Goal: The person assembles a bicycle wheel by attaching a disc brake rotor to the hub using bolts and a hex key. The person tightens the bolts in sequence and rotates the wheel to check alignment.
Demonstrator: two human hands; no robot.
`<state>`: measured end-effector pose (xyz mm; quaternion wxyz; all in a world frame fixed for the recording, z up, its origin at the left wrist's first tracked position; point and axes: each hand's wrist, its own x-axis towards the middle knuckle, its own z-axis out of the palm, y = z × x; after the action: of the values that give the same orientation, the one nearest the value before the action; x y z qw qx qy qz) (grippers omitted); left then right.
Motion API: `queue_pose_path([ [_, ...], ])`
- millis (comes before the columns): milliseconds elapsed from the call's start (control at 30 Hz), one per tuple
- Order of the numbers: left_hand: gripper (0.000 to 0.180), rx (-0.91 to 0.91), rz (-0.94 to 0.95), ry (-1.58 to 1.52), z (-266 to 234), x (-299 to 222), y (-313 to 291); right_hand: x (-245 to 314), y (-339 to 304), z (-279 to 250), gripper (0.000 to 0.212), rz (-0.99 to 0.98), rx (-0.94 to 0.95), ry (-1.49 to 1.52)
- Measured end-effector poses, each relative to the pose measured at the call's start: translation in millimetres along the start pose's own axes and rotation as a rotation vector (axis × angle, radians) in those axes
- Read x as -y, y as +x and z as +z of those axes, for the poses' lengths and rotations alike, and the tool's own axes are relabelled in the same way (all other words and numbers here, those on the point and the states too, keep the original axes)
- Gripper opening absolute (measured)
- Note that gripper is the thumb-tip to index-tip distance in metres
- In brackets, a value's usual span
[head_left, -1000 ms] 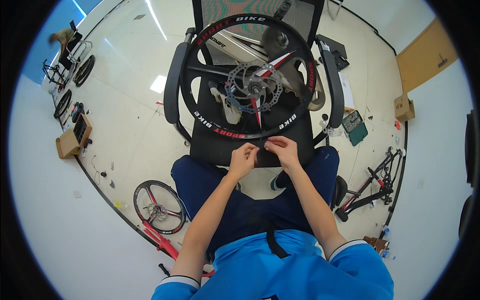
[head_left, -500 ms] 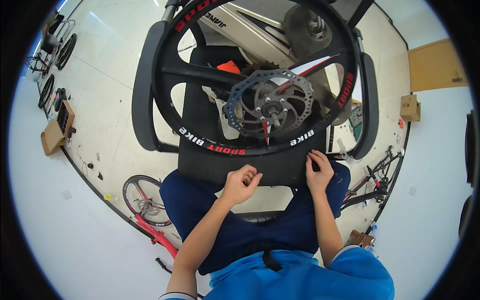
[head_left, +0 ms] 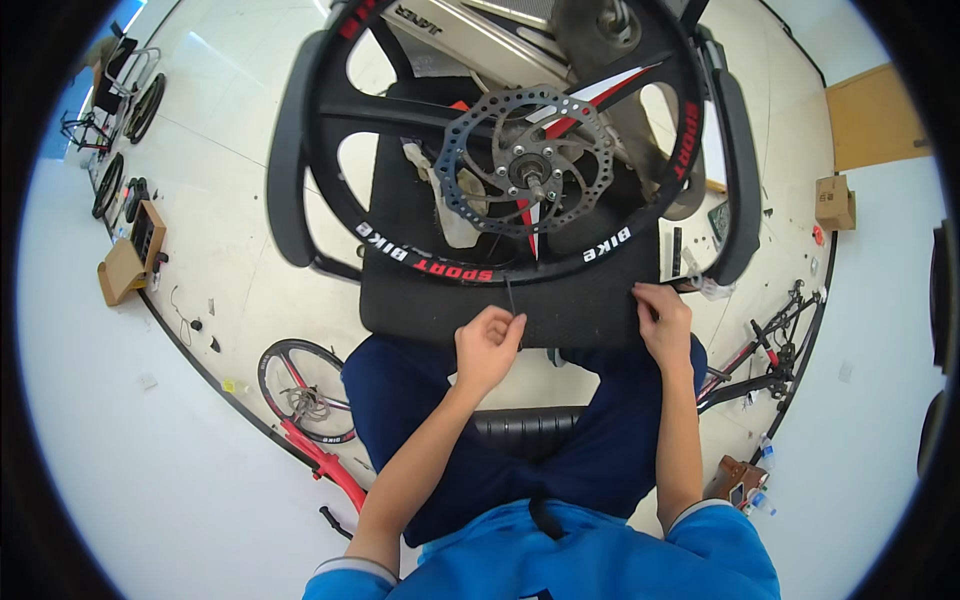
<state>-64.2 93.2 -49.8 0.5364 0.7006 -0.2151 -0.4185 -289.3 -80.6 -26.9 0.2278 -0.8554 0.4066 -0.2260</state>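
Note:
A black bicycle wheel (head_left: 400,250) with broad spokes lies across the armrests of a black chair. A perforated metal brake disc (head_left: 458,188) is bolted around its hub (head_left: 533,182). Just in front of the rim, my left hand (head_left: 488,345) is closed in a pinch on a thin dark strip (head_left: 511,295), whose top end reaches the tyre's lower edge; its exact kind is unclear. Over the right front corner of the seat (head_left: 590,318), my right hand (head_left: 666,325) is closed, thumb against fingertips. Whatever it may hold is too small to make out.
Armrests (head_left: 292,165) flank the wheel. Behind it is a pale frame part (head_left: 490,50). Left on the floor lie another wheel (head_left: 300,400), a red frame (head_left: 330,465) and an open carton (head_left: 122,272). A dark bicycle frame (head_left: 760,360) lies right, near a brown bag (head_left: 733,478).
The view has shifted, so the wheel sits higher in it. The thin dark strip now stands up from my left fingers. My right hand has moved slightly right and remains closed.

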Motion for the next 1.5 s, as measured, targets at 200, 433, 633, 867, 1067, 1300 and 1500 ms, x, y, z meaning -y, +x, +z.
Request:
queue_pose_path([
  [200,0.019,0.276,0.155,0.266,6,-19,13,46,29,1,0.012,0.202,0.01,0.454],
  [433,0.021,0.87,0.193,0.594,27,-57,44,116,87,-16,0.017,-0.011,0.153,0.853],
  [633,0.019,0.893,0.1,0.754,37,-49,64,136,126,-16,0.024,-0.197,0.06,0.706],
  [867,0.019,0.948,0.08,0.744,39,-55,70,144,137,-10,0.028,-0.264,-0.04,0.59],
  [1067,0.018,1.069,0.022,0.753,48,-63,84,134,127,13,0.036,-0.344,-0.312,0.39],
  [1300,0.013,1.174,-0.132,0.704,46,-69,89,146,122,20,0.034,-0.428,-0.334,0.139],
  [1500,0.018,0.93,0.093,0.858,35,-73,85,142,119,29,0.034,-0.469,-0.404,0.152],
])
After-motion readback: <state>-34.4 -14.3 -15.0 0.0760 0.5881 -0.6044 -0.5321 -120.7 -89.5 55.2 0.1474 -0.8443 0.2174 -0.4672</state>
